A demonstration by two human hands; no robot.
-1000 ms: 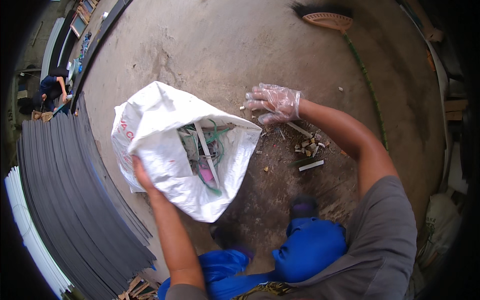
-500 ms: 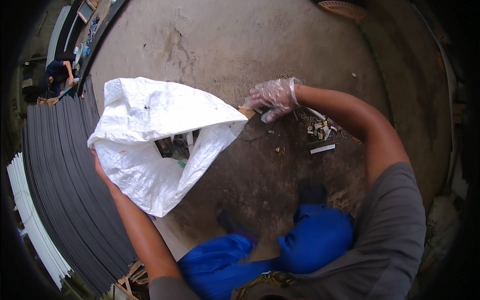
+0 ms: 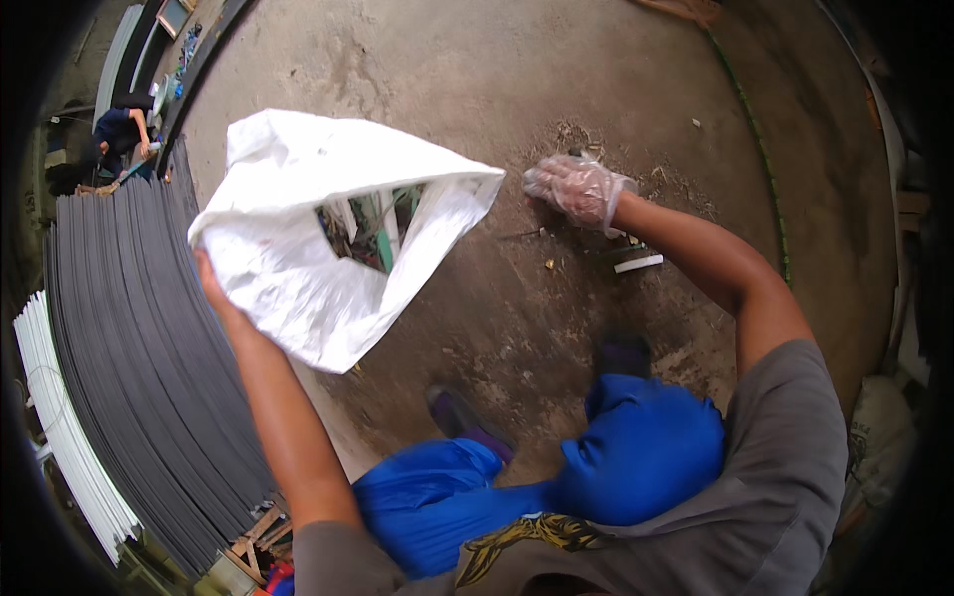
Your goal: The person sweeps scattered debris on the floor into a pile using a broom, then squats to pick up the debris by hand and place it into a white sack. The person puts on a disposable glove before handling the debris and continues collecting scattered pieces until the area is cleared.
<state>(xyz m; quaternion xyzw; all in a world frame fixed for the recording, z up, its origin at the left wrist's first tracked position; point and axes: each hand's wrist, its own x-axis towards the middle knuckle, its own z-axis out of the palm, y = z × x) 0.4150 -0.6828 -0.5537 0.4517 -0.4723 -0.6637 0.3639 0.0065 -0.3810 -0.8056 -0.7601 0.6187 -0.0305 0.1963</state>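
Two hands, one sack, one strip. Left hand (image 3: 212, 282): bare, at the sack's left edge; fingers hidden, grip cannot be told. Right hand (image 3: 576, 189): clear-gloved, fingers drawn together, low over the floor (image 3: 477, 308); whether they pinch anything cannot be told. White sack (image 3: 288, 174): between the hands, mouth open, one pointed corner toward the right hand, apart from it. White strip (image 3: 638, 263): on the floor, bodyward and right of the right hand, the nearer one; long axis roughly crosswise. Loose debris (image 3: 681, 189): scattered beside and beyond the right hand.
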